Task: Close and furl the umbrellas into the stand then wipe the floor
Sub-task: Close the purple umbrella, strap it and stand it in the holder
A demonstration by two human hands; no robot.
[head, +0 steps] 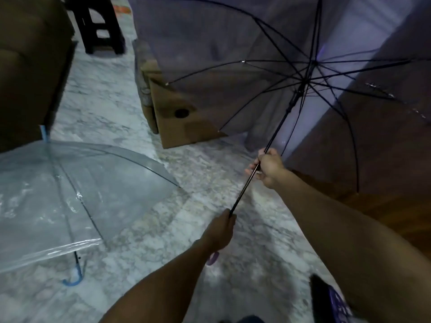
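Observation:
An open purple see-through umbrella (233,43) with black ribs fills the upper right. Its black shaft (277,129) runs down toward me. My right hand (268,167) grips the shaft midway. Lower down, my left hand (221,231) grips the shaft just above the purple crook handle (213,258), which pokes out under the wrist. A second open umbrella, clear with a blue handle (72,279), lies on its side on the marble floor (163,229) at the left, its canopy (58,194) wet.
A cardboard box (182,117) with a round hole stands on the floor behind the purple canopy. A dark stool (100,26) is at the back, brown furniture (30,66) at the left, a wooden surface (373,159) at the right. A dark patterned object (333,301) sits bottom right.

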